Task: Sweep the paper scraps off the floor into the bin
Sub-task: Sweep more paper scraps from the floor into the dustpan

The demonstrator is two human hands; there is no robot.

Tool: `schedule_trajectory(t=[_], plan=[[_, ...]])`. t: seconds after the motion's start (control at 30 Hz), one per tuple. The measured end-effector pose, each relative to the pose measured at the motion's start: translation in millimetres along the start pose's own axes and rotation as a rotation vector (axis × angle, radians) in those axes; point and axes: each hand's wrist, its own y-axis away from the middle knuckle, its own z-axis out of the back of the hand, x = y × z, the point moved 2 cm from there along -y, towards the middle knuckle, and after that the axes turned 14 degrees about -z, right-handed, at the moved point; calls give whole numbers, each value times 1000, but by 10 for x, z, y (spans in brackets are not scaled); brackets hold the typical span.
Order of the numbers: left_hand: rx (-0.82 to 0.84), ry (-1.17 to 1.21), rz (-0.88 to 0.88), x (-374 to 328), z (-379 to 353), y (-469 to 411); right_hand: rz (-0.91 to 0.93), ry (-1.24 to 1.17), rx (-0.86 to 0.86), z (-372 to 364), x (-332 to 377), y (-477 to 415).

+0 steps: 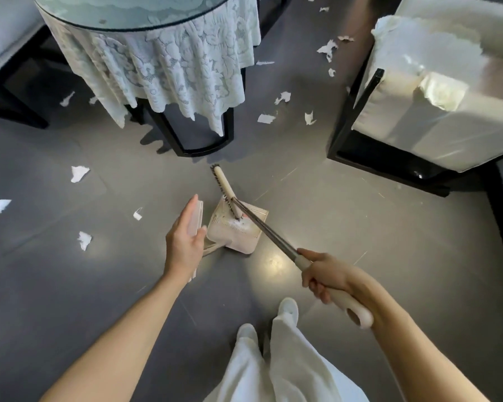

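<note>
A person in white trousers (273,367) and pale shoes (288,307) stands on a grey floor (99,285), just nearer than a cream dustpan (233,232). The right grip (323,274), to the right of the dustpan, is wrapped round the cream handle of a broom (262,227), whose metal shaft slants down to the pan. The left grip (185,236), beside the dustpan's left edge, pinches the top of its upright handle between nearly straight fingers and thumb. The broom head (224,187) lies across the pan's far lip, its bristles in the pan's mouth; whether paper sits inside cannot be told. Torn paper scraps (79,173) lie scattered left of the dustpan and beyond it to the right. Past the dustpan stand a round glass-topped counter (128,10) draped in white lace and, far right, a pale chair (436,111).
</note>
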Motion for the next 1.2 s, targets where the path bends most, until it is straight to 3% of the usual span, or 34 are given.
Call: schedule_trajectory(t=[0.27,0.5,0.77,1.2], plan=[[-28,54,-186,-415,-513,-1340,158,-295,-109,864,638,178],[-83,76,-260,-873,-1257,-2834,300,-428,-211,2141,1722,21],[-111,159,-334,-1397,-1984,-4537,415,-545,-169,3463,3198,-203],[-70,130,-422,-1208,-3181,-8226,441,-663,-119,5690,6290,-1292]])
